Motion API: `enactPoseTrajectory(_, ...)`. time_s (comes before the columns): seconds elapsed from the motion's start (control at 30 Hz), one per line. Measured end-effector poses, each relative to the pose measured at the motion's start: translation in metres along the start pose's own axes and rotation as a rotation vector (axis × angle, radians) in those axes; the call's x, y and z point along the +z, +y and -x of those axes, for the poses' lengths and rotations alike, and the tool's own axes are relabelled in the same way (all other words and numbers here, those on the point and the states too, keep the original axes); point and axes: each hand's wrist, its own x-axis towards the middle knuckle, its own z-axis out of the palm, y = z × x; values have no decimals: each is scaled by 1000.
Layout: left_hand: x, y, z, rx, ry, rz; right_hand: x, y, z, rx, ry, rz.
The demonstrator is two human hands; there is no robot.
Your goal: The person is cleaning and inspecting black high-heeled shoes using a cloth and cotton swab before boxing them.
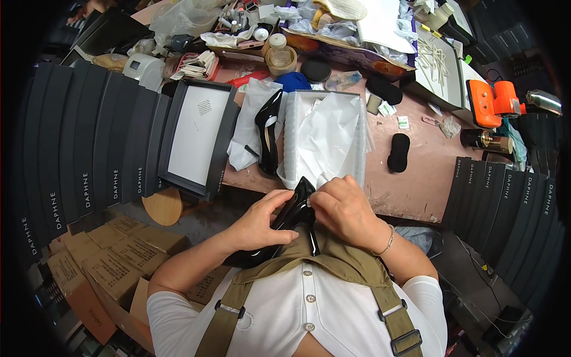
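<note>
Holding a glossy black high-heeled shoe [285, 223] close against my chest, both hands closed on it

I have my left hand [257, 225] wrapped under the shoe's body to steady it, while my right hand [343, 209] pinches at its upper edge with fingertips pressed together, so the shoe sits tilted, toe toward the table; just beyond it an open white shoebox [291, 128] lined with crumpled tissue paper [324, 140] waits at the edge of the pink worktable [416, 178], and the matching second black heel [269, 134] lies on a white bag beside it; left of that a black box lid [196, 137] leans against a row of dark flat-packed boxes [89, 143]; farther back, clutter of jars, tape rolls and an orange tool [493, 101] crowds the tabletop, leaving little free room
</note>
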Motion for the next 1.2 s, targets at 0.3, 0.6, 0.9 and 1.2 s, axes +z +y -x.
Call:
enactPoseTrajectory(0.3, -1, 3, -2, 86, 21, 30, -13, 28, 7, 167, 45, 38)
enactPoseTrajectory(0.6, -4, -1, -11, -5, 5, 301, -14, 3, -2, 196, 168, -336)
enactPoseTrajectory(0.9, -2, -13, -5, -41, 20, 274, 7, 3, -23, -79, -41, 39)
enactPoseTrajectory(1.2, 2, -5, -6, 27, -7, 362, 11, 2, -17, -61, 47, 147)
